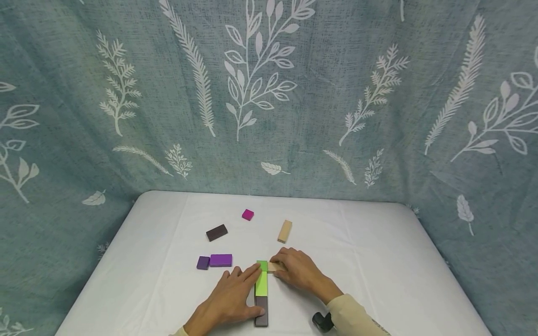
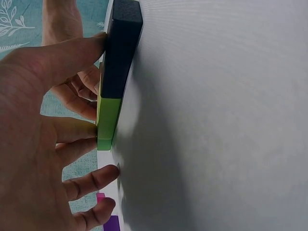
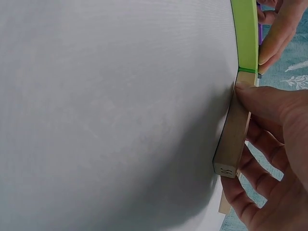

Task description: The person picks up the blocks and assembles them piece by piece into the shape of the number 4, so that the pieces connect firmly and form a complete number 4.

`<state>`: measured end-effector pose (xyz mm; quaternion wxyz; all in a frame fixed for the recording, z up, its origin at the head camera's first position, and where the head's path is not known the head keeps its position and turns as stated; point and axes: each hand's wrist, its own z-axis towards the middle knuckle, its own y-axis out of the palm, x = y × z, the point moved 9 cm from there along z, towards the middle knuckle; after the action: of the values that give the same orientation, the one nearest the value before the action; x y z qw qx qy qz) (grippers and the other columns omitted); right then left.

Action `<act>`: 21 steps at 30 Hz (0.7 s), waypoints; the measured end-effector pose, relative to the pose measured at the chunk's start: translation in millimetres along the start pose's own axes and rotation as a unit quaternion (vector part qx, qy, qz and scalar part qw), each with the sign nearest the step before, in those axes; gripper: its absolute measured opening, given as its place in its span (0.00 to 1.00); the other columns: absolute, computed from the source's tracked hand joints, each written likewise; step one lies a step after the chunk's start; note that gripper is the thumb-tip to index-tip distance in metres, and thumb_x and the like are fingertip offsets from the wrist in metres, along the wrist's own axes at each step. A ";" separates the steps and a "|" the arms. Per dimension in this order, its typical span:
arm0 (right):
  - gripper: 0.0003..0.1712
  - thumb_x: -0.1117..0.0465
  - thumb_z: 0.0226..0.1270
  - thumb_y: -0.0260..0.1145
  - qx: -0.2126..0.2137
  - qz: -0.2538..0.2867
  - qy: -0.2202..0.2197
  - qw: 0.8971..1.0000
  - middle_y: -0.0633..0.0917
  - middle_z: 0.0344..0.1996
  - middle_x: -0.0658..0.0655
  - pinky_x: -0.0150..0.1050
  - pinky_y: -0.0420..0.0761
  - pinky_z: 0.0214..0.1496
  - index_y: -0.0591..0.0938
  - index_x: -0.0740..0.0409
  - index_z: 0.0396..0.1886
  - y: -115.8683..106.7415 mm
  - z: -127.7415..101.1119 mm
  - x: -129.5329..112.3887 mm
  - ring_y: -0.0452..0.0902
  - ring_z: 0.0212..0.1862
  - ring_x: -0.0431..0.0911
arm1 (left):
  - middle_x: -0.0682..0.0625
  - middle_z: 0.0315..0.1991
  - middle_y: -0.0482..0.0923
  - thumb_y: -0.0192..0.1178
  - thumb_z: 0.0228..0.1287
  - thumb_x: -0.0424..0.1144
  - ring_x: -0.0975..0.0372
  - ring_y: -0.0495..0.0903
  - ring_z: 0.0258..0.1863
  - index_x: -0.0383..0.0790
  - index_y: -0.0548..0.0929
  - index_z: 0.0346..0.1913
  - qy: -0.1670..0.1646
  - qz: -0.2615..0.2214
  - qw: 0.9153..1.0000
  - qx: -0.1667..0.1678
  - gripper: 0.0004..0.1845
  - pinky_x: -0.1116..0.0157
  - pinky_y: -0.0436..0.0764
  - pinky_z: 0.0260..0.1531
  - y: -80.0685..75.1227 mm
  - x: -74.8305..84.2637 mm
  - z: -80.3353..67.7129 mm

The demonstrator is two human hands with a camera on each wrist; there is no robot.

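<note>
A line of blocks lies near the table's front edge: a small green block [image 1: 262,265], a long light-green block [image 1: 261,283] and a dark brown block [image 1: 261,317]. My left hand [image 1: 235,293] lies flat on their left side, its fingertips against the green block [image 2: 108,118] and its thumb against the dark block [image 2: 120,53]. My right hand [image 1: 296,270] pinches a tan wooden block [image 1: 274,267] and holds its end against the right side of the small green block. In the right wrist view the thumb lies on the tan block [image 3: 233,139], which meets the green block [image 3: 245,33].
Loose blocks lie farther back on the white table [image 1: 378,252]: a long purple block [image 1: 221,260] with a small purple one [image 1: 203,262], a dark brown block [image 1: 216,232], a magenta block [image 1: 248,214] and a second tan block [image 1: 284,231]. A leaf-patterned curtain [image 1: 269,93] surrounds the table.
</note>
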<state>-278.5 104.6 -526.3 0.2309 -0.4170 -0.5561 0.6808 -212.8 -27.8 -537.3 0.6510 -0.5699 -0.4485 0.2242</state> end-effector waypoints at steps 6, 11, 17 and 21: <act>0.19 0.52 0.65 0.74 -0.004 -0.004 0.002 1.000 0.85 0.46 0.47 0.45 0.79 0.52 0.87 0.52 0.53 1.0 0.6 1.4 0.80 0.49 0.42 | 0.54 0.77 0.61 0.65 0.55 0.70 0.55 0.72 0.55 0.43 0.67 0.76 0.007 0.010 1.000 0.009 0.52 0.54 0.69 0.48 -2.6 0.8 0.2; 0.19 0.52 0.65 0.74 -0.008 -0.002 0.003 1.000 0.85 0.46 0.46 0.45 0.79 0.52 0.87 0.51 0.53 3.2 0.8 3.5 0.79 0.48 0.42 | 0.53 0.77 0.62 0.65 0.54 0.70 0.56 0.72 0.55 0.43 0.67 0.76 0.007 0.009 1.000 0.012 0.52 0.54 0.69 0.48 -3.0 1.6 -0.3; 0.20 0.50 0.65 0.74 -0.016 0.005 0.001 1.000 0.84 0.45 0.45 0.43 0.79 0.51 0.87 0.52 0.54 4.4 0.5 4.0 0.78 0.46 0.40 | 0.53 0.77 0.61 0.66 0.54 0.69 0.50 0.73 0.59 0.43 0.67 0.76 0.001 -0.002 1.000 0.007 0.52 0.50 0.70 0.51 -2.0 2.2 -1.9; 0.22 0.46 0.65 0.73 -0.016 0.013 0.005 1.000 0.84 0.45 0.46 0.44 0.79 0.51 0.86 0.51 0.54 3.4 0.8 4.9 0.78 0.46 0.40 | 0.53 0.76 0.62 0.66 0.54 0.70 0.51 0.72 0.59 0.43 0.67 0.76 0.001 0.004 1.000 0.009 0.52 0.50 0.71 0.51 -2.9 2.5 -1.6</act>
<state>-281.4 107.1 -531.0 0.2179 -0.4309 -0.5604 0.6729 -210.8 -27.3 -533.6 0.6559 -0.5661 -0.4430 0.2305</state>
